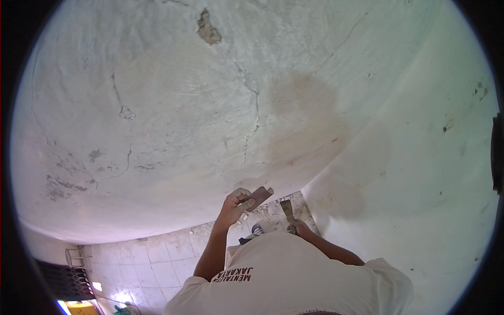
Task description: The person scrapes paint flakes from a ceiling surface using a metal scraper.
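Note:
My left hand (236,206) pinches a folded, curled piece of brown sandpaper (260,197) between thumb and fingers, close to the wall in front of me. In my right hand (301,228) is a scraper (288,209), gripped by the handle with its broad blade pointing away from me. The whitish plastered wall (185,130) bears cracks, scuffs and a brownish patch (305,102). Higher up, a chipped hole (208,27) exposes rough material beneath.
A second wall (425,165) meets the first at a corner on the right. Debris (271,210) lies along the tiled floor (153,264) by the wall's foot. At the far left stand a small stool (75,258), a dark folding lattice gate (65,280) and a yellow object (82,308).

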`<state>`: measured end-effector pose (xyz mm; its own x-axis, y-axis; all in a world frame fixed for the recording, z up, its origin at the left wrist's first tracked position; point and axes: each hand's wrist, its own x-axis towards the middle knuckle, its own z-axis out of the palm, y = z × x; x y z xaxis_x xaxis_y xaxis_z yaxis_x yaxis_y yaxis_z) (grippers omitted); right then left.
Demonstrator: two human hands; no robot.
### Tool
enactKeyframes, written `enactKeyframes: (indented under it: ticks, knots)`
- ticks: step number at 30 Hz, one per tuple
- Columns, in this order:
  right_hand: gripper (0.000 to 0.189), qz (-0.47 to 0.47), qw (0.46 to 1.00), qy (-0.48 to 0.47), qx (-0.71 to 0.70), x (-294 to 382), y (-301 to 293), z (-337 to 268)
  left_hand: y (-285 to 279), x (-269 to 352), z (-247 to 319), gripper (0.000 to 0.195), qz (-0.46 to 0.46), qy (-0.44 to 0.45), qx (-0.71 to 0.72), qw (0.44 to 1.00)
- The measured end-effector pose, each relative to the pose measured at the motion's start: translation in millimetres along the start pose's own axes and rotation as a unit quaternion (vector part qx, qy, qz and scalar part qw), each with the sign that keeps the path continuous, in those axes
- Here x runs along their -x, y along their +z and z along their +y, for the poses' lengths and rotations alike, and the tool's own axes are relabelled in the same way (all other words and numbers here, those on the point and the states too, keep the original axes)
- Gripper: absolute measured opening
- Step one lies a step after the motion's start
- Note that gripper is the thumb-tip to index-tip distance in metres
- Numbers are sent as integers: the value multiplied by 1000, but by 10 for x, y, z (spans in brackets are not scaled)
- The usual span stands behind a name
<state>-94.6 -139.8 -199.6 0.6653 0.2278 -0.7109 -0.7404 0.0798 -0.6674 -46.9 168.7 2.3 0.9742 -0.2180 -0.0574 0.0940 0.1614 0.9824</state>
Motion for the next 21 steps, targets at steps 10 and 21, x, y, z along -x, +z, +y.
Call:
enactKeyframes:
  ticks: [10, 21]
  knots:
    - [24, -40, 988, 14, -148, 221, -62, -490, -85, -139, -32, 12, 61, 43, -10, 997]
    - [23, -134, 990, -45, -6, -284, -401, -809, 519, -276, 22, 12, 130, 19, 15, 991]
